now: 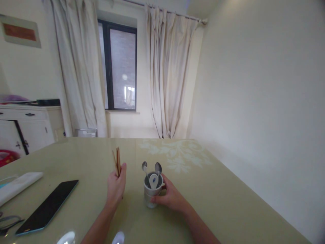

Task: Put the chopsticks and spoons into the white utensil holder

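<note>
Currently, the step in hand appeared to be a two-handed hold. The left hand (116,188) had its fingers closed around the chopsticks (118,161), apart from the mug (149,194); the right hand (175,197) gripped the mug with its fingers. The mug, containing three spoons (153,182), stood upright on the desk (93,154). The next move likely called for a steady mug.

spoons (153,180) in mug (148,194); chopsticks (118,162) left; tablet (48,207) farther left; glasses (11,224), perhaps, beside tablet.
</note>
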Tool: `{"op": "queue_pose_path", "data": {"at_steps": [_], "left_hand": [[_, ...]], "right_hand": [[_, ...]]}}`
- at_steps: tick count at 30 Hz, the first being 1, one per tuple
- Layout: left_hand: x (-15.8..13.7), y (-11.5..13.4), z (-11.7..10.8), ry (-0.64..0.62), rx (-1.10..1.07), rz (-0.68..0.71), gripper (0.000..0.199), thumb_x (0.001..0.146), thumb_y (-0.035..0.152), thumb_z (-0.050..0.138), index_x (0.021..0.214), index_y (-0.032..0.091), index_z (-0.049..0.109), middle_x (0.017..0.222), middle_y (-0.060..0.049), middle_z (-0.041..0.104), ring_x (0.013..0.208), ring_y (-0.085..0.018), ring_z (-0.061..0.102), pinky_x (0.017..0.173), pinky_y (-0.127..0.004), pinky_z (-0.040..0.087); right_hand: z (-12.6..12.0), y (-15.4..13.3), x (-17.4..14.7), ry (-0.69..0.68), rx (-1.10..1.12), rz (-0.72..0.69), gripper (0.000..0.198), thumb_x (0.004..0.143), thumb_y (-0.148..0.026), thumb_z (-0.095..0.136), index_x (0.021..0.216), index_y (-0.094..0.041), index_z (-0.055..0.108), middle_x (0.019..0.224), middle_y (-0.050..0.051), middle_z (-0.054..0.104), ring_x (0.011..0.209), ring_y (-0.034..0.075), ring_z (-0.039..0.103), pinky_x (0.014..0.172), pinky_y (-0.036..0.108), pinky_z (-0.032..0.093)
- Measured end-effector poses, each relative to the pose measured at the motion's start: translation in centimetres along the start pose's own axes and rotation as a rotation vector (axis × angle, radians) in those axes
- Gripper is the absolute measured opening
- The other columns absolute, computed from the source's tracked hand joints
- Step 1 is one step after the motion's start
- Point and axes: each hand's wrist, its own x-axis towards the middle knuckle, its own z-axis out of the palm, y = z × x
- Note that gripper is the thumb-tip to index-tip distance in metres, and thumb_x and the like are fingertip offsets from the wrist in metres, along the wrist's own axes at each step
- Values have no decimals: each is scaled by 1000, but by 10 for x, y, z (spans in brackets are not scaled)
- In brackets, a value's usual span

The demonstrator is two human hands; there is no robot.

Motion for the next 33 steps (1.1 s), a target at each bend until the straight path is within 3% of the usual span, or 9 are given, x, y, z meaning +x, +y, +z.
{"op": "queue_pose_path", "data": {"at_steps": [3, 8, 11, 14, 24, 30, 33], "left_hand": [[2, -13, 11, -140, 101, 9, 65, 90, 87, 34, 61, 29, 37, 55, 3, 42, 55, -19, 48, 55, -32, 38], [3, -22, 8, -355, 532, 67, 35, 102, 54, 46, 89, 23, 57, 86, -8, 74, 86, -29, 73, 75, -35, 50], [-1, -20, -2, -418, 824, 99, 25, 105, 45, 45, 104, 23, 58, 110, -12, 78, 100, -33, 76, 79, -38, 52], [-4, -16, -7, -473, 943, 116, 28, 108, 46, 42, 109, 24, 58, 121, -13, 76, 110, -33, 75, 80, -39, 53], [-4, -17, 2, -472, 989, 184, 31, 108, 48, 48, 114, 21, 62, 121, -12, 75, 115, -29, 71, 86, -36, 52], [-12, -16, 5, -377, 1059, 307, 45, 106, 54, 47, 118, 15, 68, 125, -17, 71, 120, -33, 67, 98, -43, 52], [-16, -20, 8, -387, 1033, 313, 53, 108, 53, 41, 133, 14, 66, 139, -20, 68, 127, -34, 65, 104, -47, 51]], "right_hand": [[1, -2, 0, -16, 19, -21, 88, 61, -48, 101, 136, -23, 62, 130, 11, 75, 114, 35, 71, 98, 48, 54], [-2, 3, 3, -19, -14, -24, 94, 57, -51, 103, 136, -23, 61, 130, 12, 75, 118, 36, 69, 99, 50, 52], [-3, 5, 4, -42, -8, -36, 91, 58, -52, 103, 134, -23, 62, 129, 12, 75, 118, 37, 69, 100, 52, 51], [-3, 5, 3, -46, -8, -40, 88, 60, -51, 102, 133, -23, 63, 129, 12, 75, 118, 37, 69, 102, 53, 49], [-2, 5, 3, -34, -4, -36, 88, 61, -48, 102, 135, -23, 62, 130, 11, 75, 117, 36, 70, 98, 48, 52], [-2, 4, 2, -26, -19, -38, 90, 59, -51, 102, 135, -25, 63, 130, 11, 74, 119, 37, 69, 98, 49, 53], [-2, 3, 2, -35, -22, -32, 89, 60, -53, 102, 135, -24, 63, 130, 11, 75, 118, 37, 69, 99, 50, 52]]}}
